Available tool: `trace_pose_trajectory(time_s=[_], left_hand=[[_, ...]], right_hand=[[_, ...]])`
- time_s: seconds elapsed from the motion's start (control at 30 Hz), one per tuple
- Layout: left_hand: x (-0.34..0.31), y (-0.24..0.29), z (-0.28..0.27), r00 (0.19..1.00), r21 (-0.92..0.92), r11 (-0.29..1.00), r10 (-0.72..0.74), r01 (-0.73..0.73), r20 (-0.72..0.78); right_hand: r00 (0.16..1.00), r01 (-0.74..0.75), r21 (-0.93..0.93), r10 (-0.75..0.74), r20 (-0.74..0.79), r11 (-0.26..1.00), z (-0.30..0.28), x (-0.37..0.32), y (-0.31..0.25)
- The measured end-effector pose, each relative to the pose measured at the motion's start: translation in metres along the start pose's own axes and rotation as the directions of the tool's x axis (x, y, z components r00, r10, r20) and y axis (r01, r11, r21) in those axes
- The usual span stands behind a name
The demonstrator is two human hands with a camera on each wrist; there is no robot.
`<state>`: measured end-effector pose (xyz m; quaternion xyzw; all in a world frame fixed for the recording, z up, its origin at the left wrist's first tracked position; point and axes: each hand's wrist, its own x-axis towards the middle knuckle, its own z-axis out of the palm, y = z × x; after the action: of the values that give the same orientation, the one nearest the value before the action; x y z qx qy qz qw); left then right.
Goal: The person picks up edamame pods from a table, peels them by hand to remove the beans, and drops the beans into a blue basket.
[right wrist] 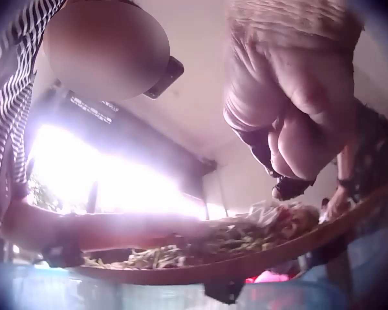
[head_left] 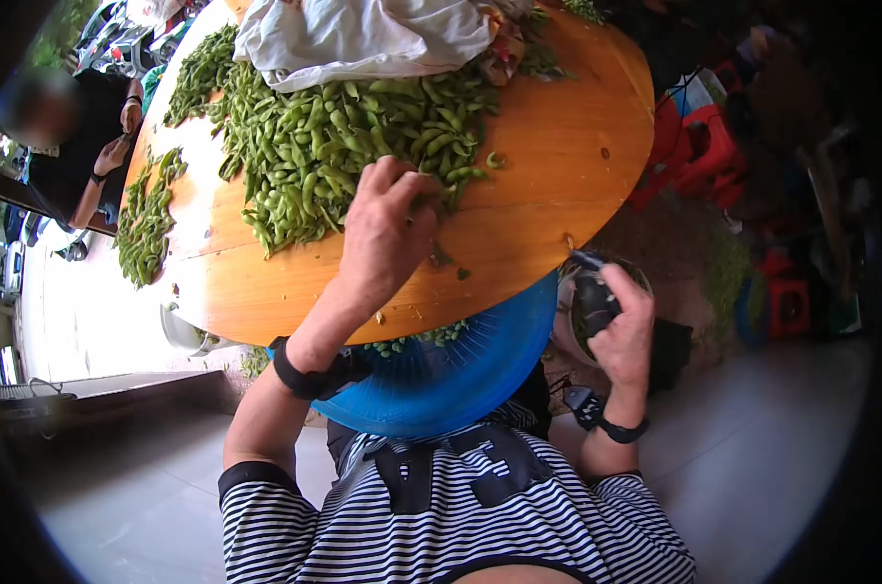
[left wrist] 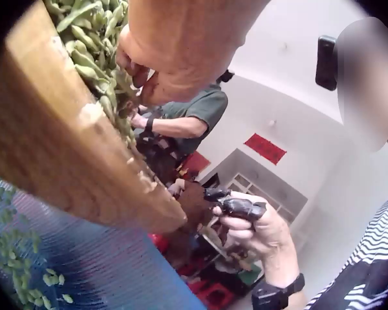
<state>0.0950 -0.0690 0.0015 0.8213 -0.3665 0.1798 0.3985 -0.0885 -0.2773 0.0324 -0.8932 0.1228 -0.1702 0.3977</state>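
Green soybean pods [head_left: 314,146] lie heaped on the round wooden table [head_left: 558,165]. My left hand [head_left: 387,234] reaches down at the near edge of the heap, its fingers bent among the pods; what is between the fingertips is hidden. In the left wrist view, that hand [left wrist: 187,45] touches the pods from above. Off the table's right edge, my right hand [head_left: 626,331] is raised with thumb and fingers partly bent. Black coverings [left wrist: 242,208] sit on its thumb and a finger. Below the table edge, a blue basin [head_left: 460,380] holds shelled green beans [left wrist: 26,271].
A white cloth sack [head_left: 363,39] lies over the back of the heap. Another person [head_left: 71,146] sits at the table's left, near a smaller pod pile [head_left: 149,224]. A pale bucket [head_left: 568,331] stands under my right hand. Red stools [head_left: 704,156] are further right.
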Motion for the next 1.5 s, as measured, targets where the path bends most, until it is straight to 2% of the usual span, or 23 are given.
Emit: trace_pose_trajectory(time_s=[0.03,0.07,0.13,0.17,0.23,0.27,0.3,0.37,0.53,0.6,0.7,0.8,0.87,0.93,1.0,1.07,1.17,1.23,1.3,1.37,1.4,1.47,1.5], left_hand=[[0.0,0.0,-0.004,1.0,-0.001,1.0,0.0,0.0,0.001],[-0.001,0.003,-0.012,0.98,-0.167,0.965,-0.198,0.2,0.033],[-0.004,0.01,-0.022,0.849,-0.449,0.725,-0.493,0.522,0.19],[-0.009,0.012,-0.024,0.849,-0.451,0.724,-0.492,0.522,0.194],[-0.02,0.015,-0.025,0.865,-0.671,0.557,-0.41,0.49,0.291],[-0.026,0.015,-0.024,0.885,-0.637,0.615,-0.346,0.464,0.311],[-0.034,0.014,-0.022,0.869,-0.689,0.533,-0.341,0.492,0.357],[-0.043,0.016,-0.022,0.819,-0.694,0.443,-0.387,0.568,0.423],[-0.044,0.028,-0.036,0.771,-0.718,0.295,-0.344,0.63,0.535],[-0.046,0.029,-0.038,0.76,-0.717,0.27,-0.342,0.642,0.552],[-0.048,0.03,-0.039,0.737,-0.713,0.217,-0.333,0.667,0.588],[-0.051,0.034,-0.036,0.705,-0.739,0.094,-0.401,0.667,0.585],[-0.05,0.04,-0.037,0.637,-0.721,0.011,-0.478,0.693,0.605],[-0.053,0.041,-0.033,0.676,-0.739,0.085,-0.483,0.669,0.557],[-0.056,0.042,-0.027,0.714,-0.752,0.157,-0.483,0.641,0.507],[-0.06,0.042,-0.022,0.816,-0.755,0.382,-0.47,0.533,0.337],[-0.06,0.043,-0.021,0.829,-0.693,0.478,-0.443,0.54,0.341],[-0.06,0.047,-0.024,0.795,-0.678,0.44,-0.465,0.59,0.39],[-0.061,0.05,-0.024,0.756,-0.66,0.398,-0.489,0.637,0.435],[-0.063,0.052,-0.022,0.74,-0.735,0.252,-0.482,0.63,0.469],[-0.064,0.049,-0.023,0.739,-0.734,0.252,-0.482,0.631,0.47],[-0.063,0.042,-0.028,0.594,-0.688,-0.175,-0.385,0.704,0.706],[-0.067,0.038,-0.021,0.582,-0.626,-0.402,-0.243,0.668,0.776]], right_hand=[[1.0,0.024,0.099,-0.025,0.011,0.995,0.01,0.002,-0.006],[0.997,0.039,0.169,-0.049,0.052,0.985,0.017,0.004,-0.013],[0.988,-0.063,0.302,0.016,0.157,0.951,0.029,0.007,-0.024],[0.973,-0.153,0.348,0.08,0.217,0.925,0.036,0.008,-0.032],[0.959,-0.166,0.416,0.048,0.279,0.894,0.052,0.012,-0.036],[0.953,-0.194,0.433,0.064,0.297,0.88,0.059,0.014,-0.039],[0.952,-0.196,0.43,0.066,0.3,0.881,0.065,0.014,-0.037],[0.89,-0.373,0.52,0.138,0.434,0.768,0.076,0.014,-0.034],[0.902,-0.374,0.648,0.098,0.421,0.664,0.083,0.012,-0.039],[0.883,-0.451,0.831,0.025,0.469,0.326,0.081,0.012,-0.041],[0.86,-0.5,0.834,0.021,0.51,0.235,0.077,0.013,-0.041],[0.869,-0.464,0.843,-0.045,0.492,0.272,0.076,0.012,-0.036],[0.861,-0.464,0.84,-0.08,0.502,0.281,0.074,0.012,-0.031],[0.814,-0.536,0.816,-0.123,0.567,0.216,0.072,0.014,-0.027],[0.81,-0.548,0.803,-0.093,0.58,0.234,0.071,0.013,-0.028],[0.805,-0.56,0.789,-0.062,0.591,0.252,0.071,0.012,-0.027],[0.843,-0.491,0.835,-0.107,0.527,0.247,0.073,0.008,-0.023],[0.863,-0.43,0.795,-0.064,0.501,0.429,0.074,0.007,-0.023],[0.863,-0.427,0.789,-0.062,0.502,0.442,0.073,0.006,-0.021],[0.862,-0.425,0.783,-0.062,0.504,0.455,0.072,0.005,-0.022],[0.844,-0.462,0.752,-0.029,0.536,0.47,0.069,0.005,-0.025],[0.824,-0.498,0.72,0.007,0.566,0.484,0.069,0.004,-0.022],[0.815,-0.521,0.766,-0.047,0.578,0.377,0.073,0.001,-0.016]])
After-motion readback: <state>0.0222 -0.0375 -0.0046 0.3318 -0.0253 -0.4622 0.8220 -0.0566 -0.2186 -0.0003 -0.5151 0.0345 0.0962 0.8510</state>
